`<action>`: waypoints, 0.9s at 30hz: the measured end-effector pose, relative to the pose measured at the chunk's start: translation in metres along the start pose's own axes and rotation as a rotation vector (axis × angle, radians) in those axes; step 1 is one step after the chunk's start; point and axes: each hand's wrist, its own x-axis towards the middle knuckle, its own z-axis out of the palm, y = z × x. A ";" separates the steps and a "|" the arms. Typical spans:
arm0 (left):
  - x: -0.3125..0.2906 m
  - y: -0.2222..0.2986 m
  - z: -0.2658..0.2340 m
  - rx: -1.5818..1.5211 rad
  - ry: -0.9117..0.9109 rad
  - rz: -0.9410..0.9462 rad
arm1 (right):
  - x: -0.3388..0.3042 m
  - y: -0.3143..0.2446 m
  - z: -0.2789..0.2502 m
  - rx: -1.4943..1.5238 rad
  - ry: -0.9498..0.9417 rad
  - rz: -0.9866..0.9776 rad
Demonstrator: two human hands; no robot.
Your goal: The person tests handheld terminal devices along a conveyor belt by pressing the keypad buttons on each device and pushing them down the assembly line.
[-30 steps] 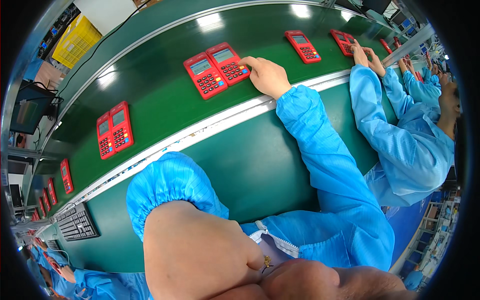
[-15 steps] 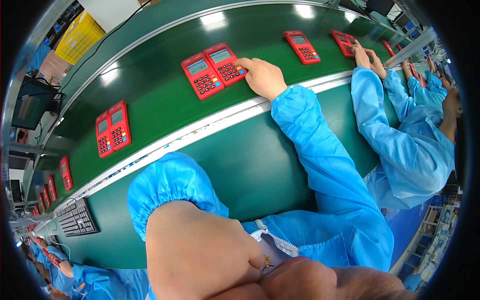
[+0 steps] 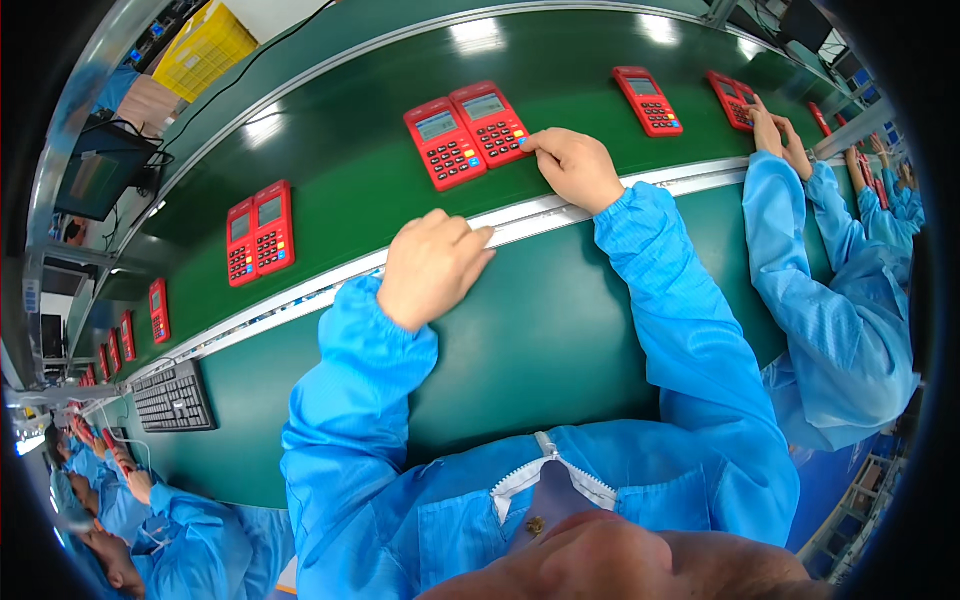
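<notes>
Two red handheld payment terminals lie side by side on the green conveyor belt in front of me, the left terminal point(image 3: 445, 150) touching the right terminal point(image 3: 491, 130). Both have lit screens above dark keys. My right hand point(image 3: 578, 168) reaches over the metal rail, its index finger stretched to the lower right edge of the right terminal and the other fingers curled; it grips nothing. Over the near rail, below the left terminal, hovers my left hand point(image 3: 432, 268), empty, with its fingers loosely bent and partly apart. Its palm is hidden.
A second terminal pair point(image 3: 260, 233) lies further left on the belt, and a single terminal point(image 3: 648, 102) to the right. A black keyboard point(image 3: 174, 397) rests on the near bench. Co-workers in blue sleeves point(image 3: 800, 260) work at right and lower left. A yellow crate point(image 3: 205, 48) stands behind.
My left hand has come down from close to the camera to the rail. The right hand stays at the right terminal. The whole view has shifted, placing the belt and terminals further right.
</notes>
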 end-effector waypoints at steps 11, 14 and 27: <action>-0.004 -0.013 -0.001 0.044 0.072 -0.361 | -0.002 -0.041 -0.009 -0.094 -0.133 -0.088; -0.007 -0.010 -0.003 0.068 0.068 -0.413 | -0.004 -0.047 -0.008 -0.094 -0.142 -0.105; -0.019 -0.033 -0.001 0.230 0.062 -0.382 | 0.001 -0.073 0.028 -0.220 -0.091 -0.111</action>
